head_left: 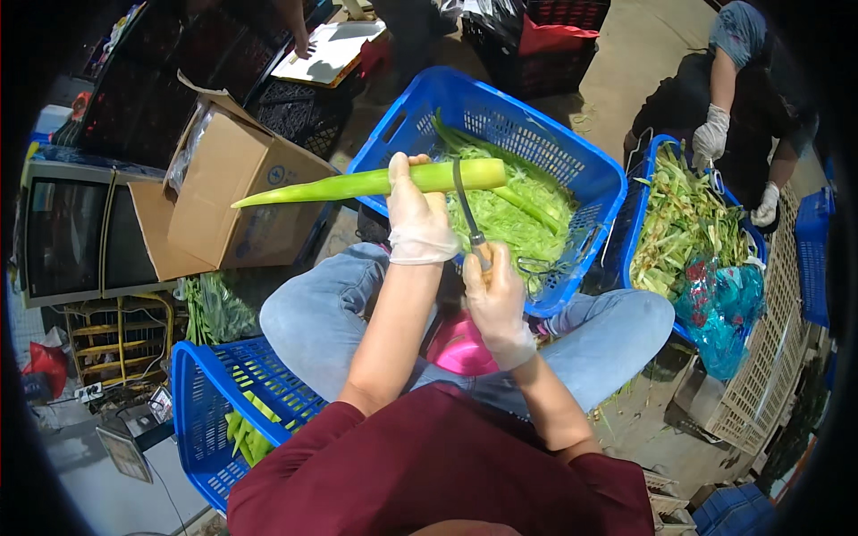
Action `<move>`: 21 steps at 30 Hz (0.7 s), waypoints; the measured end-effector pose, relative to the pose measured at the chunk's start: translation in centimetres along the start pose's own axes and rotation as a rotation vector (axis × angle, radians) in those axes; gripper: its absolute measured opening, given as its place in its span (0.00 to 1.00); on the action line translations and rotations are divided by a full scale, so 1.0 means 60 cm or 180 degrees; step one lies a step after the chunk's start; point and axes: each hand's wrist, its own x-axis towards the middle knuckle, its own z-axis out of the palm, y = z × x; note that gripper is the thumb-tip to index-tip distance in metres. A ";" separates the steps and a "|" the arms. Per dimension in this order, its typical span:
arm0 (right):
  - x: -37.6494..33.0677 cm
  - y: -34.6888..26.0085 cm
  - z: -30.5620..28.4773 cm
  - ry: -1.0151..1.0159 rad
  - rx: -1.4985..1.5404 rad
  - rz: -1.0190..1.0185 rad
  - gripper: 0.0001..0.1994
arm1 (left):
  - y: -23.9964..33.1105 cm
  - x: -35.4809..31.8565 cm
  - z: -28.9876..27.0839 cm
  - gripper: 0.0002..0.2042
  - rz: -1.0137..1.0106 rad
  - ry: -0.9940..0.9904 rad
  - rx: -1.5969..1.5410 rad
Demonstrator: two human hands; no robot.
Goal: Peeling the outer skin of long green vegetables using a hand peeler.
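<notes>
My left hand (416, 214), in a thin whitish glove, is wrapped round the middle of a pale green celtuce stem (340, 188). The stem lies almost level, its pointed end to the left and its thick cut end to the right. My gloved right hand (499, 299) is closed on the handle of a peeler (477, 239) with a long, narrow metal head. That head crosses the stem near its thick end. Below them stands a blue basket (487, 105) holding thin green peelings (536, 192).
At lower left, another blue basket (192, 393) holds peeled green stems (250, 429). A cardboard box (219, 201) stands left. On the right, a co-worker's gloved hands (712, 136) are at a blue basket of leafy scraps (684, 232). A pink seat-like object (463, 347) shows between my legs.
</notes>
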 end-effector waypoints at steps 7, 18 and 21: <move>0.003 0.024 -0.001 0.0401 -0.0577 -0.0374 0.11 | -0.015 -0.043 0.012 0.05 -0.0172 -0.0019 0.0134; 0.004 0.037 -0.021 0.0772 -0.0176 -0.0398 0.11 | -0.019 -0.068 0.023 0.06 -0.0255 -0.0254 0.0297; 0.004 0.042 -0.025 0.0646 -0.0185 -0.0326 0.11 | -0.027 -0.063 0.019 0.06 -0.0166 -0.0177 0.0397</move>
